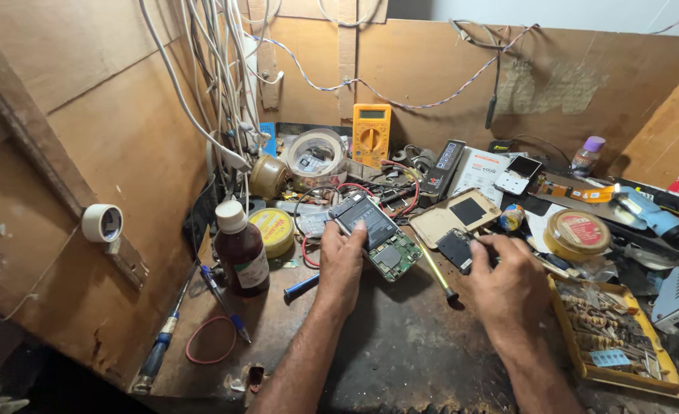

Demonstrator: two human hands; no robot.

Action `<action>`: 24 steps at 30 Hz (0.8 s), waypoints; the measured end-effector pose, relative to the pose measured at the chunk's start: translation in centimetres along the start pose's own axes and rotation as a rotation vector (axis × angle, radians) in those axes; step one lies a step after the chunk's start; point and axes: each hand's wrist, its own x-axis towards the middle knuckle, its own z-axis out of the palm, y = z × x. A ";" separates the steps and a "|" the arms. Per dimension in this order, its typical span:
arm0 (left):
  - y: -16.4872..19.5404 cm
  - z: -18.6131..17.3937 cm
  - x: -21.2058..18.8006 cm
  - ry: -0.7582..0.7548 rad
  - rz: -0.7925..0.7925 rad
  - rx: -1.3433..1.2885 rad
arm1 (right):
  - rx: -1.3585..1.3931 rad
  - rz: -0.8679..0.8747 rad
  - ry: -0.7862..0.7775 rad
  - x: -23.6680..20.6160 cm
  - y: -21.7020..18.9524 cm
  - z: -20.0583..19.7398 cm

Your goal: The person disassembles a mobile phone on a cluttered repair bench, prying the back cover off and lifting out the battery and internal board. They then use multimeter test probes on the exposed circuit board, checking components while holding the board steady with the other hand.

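An opened phone (373,233) with its black battery and green circuit board exposed lies tilted on the dark workbench (401,345). My left hand (341,264) grips its left edge with fingers over the near end. My right hand (508,280) rests to the right, its fingertips on a small black part (454,247). A thin screwdriver (435,273) with a yellowish shaft lies between the two hands.
A brown bottle (241,249) with a white cap and a yellow tin (273,228) stand at the left. A yellow multimeter (371,132) leans on the back wall. A yellow tray (614,337) of small parts sits at the right. Cables hang at the upper left.
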 end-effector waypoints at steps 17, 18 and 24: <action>1.0 0.2 -0.6 -0.066 0.023 -0.098 | -0.326 0.020 -0.002 -0.3 1.8 -0.2; 1.1 0.2 -0.6 -0.058 0.019 -0.086 | -0.342 0.004 0.021 -0.3 1.6 -0.2; 1.9 0.2 -0.9 -0.041 0.035 -0.023 | -0.093 -0.168 0.165 -0.1 -0.3 -0.6</action>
